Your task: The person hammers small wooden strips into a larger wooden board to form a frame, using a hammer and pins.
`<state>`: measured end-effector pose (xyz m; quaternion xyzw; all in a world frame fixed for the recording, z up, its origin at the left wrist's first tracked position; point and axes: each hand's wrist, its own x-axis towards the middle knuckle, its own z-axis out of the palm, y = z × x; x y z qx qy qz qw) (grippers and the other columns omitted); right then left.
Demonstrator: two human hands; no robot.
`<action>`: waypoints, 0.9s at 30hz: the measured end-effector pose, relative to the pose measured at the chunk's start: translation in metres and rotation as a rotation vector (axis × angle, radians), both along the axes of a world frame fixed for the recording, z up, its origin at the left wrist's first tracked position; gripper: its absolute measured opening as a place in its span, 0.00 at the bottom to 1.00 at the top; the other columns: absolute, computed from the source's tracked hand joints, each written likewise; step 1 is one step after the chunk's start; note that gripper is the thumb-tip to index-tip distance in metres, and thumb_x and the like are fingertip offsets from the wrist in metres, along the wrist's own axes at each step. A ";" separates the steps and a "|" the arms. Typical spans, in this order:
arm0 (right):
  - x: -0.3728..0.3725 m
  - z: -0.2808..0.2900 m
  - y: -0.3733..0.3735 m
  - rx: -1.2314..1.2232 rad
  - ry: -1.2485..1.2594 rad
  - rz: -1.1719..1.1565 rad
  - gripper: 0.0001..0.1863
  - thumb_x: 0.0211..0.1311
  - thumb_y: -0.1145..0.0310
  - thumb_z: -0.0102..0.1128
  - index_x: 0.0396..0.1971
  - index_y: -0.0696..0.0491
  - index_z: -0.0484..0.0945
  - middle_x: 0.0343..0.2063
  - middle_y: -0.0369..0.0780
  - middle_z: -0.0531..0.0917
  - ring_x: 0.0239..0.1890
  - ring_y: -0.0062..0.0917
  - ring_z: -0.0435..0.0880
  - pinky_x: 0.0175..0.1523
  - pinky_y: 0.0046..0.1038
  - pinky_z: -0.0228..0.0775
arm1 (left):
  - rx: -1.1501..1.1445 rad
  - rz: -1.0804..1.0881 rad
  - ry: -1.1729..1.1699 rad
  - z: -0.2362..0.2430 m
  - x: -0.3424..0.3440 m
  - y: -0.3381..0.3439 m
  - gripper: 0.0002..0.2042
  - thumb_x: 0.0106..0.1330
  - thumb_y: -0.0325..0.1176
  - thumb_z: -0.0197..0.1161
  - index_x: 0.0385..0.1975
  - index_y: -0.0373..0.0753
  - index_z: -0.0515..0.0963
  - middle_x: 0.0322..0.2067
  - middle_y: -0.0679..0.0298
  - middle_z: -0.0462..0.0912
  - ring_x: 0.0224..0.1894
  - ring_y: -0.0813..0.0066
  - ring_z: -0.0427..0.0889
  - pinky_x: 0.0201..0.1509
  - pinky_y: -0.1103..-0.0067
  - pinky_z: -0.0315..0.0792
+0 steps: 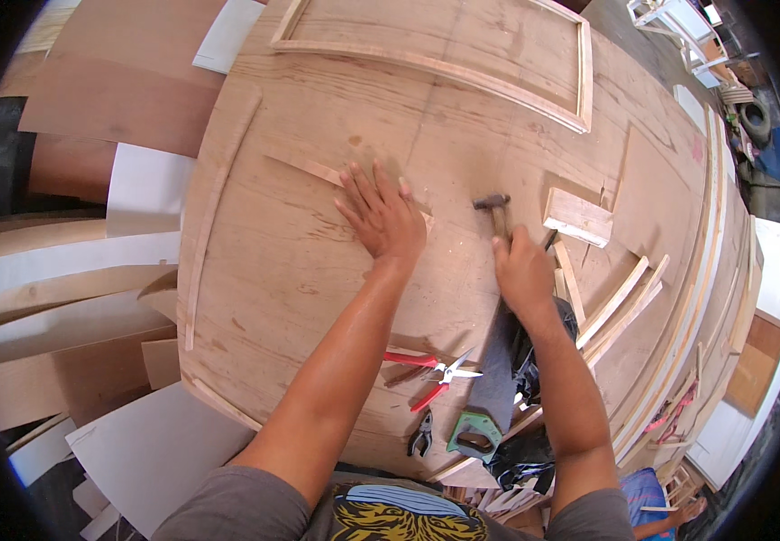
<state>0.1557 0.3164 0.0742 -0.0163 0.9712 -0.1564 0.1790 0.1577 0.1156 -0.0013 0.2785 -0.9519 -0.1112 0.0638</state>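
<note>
My left hand (pixel 385 216) lies with fingers spread on a thin wood strip (pixel 304 166), which rests on the plywood tabletop (pixel 291 279). One end of the strip shows past my fingertips and the other beside my palm; the middle is covered. To the right, my right hand (pixel 527 275) is wrapped round the wooden handle of a hammer (pixel 492 202). The hammer's dark head is over the board, apart from the strip; whether it touches the board I cannot tell. A pale wood block (pixel 577 216) sits right of the hammer.
A rectangular wooden frame (pixel 381 56) lies at the far side. Nearer me are red-handled snips (pixel 444 368), pliers (pixel 421 435) and a handsaw (pixel 494 370) partly under my right forearm. Several wood strips (pixel 613 302) lie right. Sheets (pixel 128 108) stack left. Another person's hand (pixel 689 512) shows lower right.
</note>
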 end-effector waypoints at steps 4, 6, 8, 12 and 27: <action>-0.042 0.003 0.009 -0.170 -0.016 0.043 0.19 0.73 0.58 0.55 0.54 0.55 0.76 0.36 0.57 0.86 0.42 0.57 0.86 0.49 0.54 0.76 | -0.011 0.082 -0.066 0.001 -0.001 0.005 0.32 0.80 0.48 0.46 0.78 0.39 0.51 0.79 0.45 0.46 0.82 0.45 0.39 0.79 0.42 0.37; -0.057 -0.005 0.015 -0.249 -0.057 0.086 0.19 0.73 0.58 0.55 0.59 0.50 0.77 0.44 0.54 0.87 0.48 0.55 0.85 0.54 0.51 0.75 | -0.014 0.123 -0.092 0.001 -0.002 0.008 0.33 0.80 0.50 0.44 0.79 0.39 0.50 0.80 0.46 0.44 0.82 0.46 0.38 0.79 0.43 0.37; -0.067 -0.021 0.028 -0.344 -0.013 0.173 0.20 0.73 0.59 0.56 0.60 0.49 0.77 0.46 0.53 0.86 0.51 0.54 0.84 0.56 0.49 0.75 | 0.073 0.149 -0.097 0.005 -0.003 0.015 0.34 0.81 0.51 0.41 0.79 0.38 0.49 0.80 0.47 0.41 0.83 0.49 0.38 0.80 0.43 0.35; -0.076 -0.007 0.020 -0.336 -0.120 0.224 0.23 0.71 0.61 0.57 0.64 0.47 0.77 0.53 0.49 0.85 0.57 0.49 0.82 0.62 0.44 0.73 | 0.003 0.176 -0.118 -0.003 -0.002 0.013 0.33 0.81 0.51 0.39 0.79 0.38 0.49 0.81 0.49 0.40 0.83 0.52 0.38 0.80 0.44 0.34; -0.077 -0.011 0.016 -0.496 -0.094 0.334 0.21 0.69 0.63 0.58 0.61 0.39 0.82 0.44 0.50 0.87 0.48 0.50 0.85 0.53 0.45 0.75 | -0.039 0.244 -0.190 0.005 -0.007 0.018 0.32 0.81 0.49 0.38 0.80 0.44 0.49 0.81 0.50 0.41 0.83 0.55 0.37 0.79 0.42 0.34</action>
